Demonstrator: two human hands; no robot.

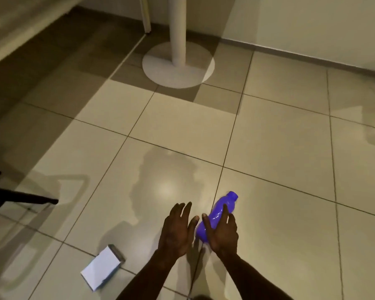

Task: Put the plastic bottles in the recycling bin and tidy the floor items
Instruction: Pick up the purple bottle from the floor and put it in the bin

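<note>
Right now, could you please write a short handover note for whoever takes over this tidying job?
Left hand: open, empty, just left of the bottle.
Right hand: open over the purple bottle, no grip closed yet.
The bottle lies on its side on the tiled floor, cap end pointing away.
A small white notepad lies on the floor to the left.
No recycling bin in view.
Done: nothing visibly binned.
Left: pick up the bottle, find the bin, tidy the notepad.
</note>
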